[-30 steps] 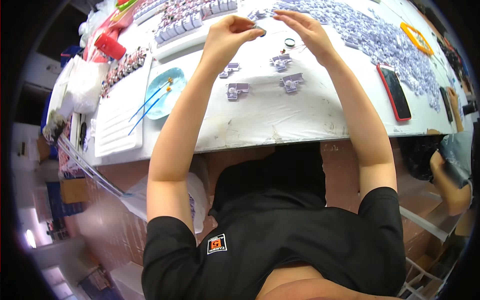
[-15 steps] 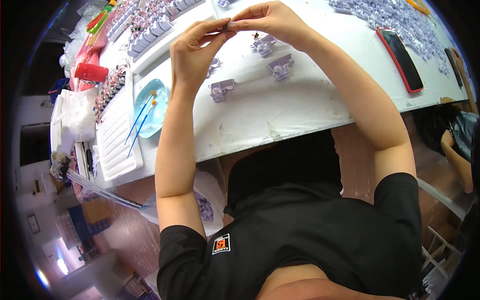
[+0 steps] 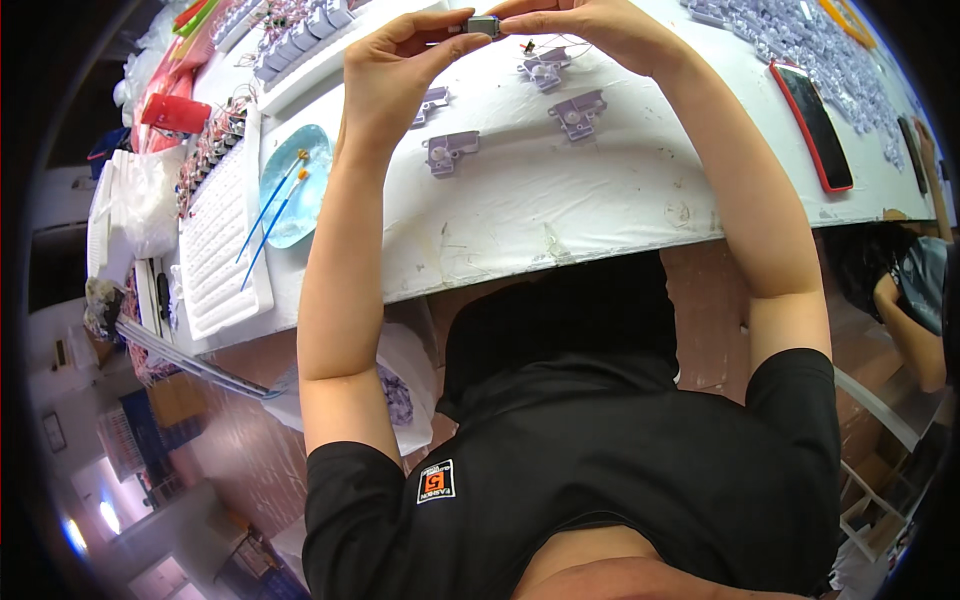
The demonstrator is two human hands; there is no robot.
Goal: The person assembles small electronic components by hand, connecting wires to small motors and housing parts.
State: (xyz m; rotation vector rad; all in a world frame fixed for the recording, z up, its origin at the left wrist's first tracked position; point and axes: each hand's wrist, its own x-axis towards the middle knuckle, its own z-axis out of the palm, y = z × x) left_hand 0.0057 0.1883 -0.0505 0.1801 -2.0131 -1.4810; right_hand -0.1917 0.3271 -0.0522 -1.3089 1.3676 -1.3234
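Right now, both hands meet over the far part of the table: the left hand pinches a small grey metallic part between thumb and fingers, and the right hand has its fingertips at the part's right end. The part is held up near the top of the view, its long axis running roughly left to right, one end toward each hand; which end is its front is too small to tell.

Just nearer the person, four pale purple plastic housings lie in two loose rows. From these, a broad stretch of white covering runs to the table's near edge, which slopes up toward the right. A ridged white tray and a blue dish bound the left; a red-cased phone lies well to the right.
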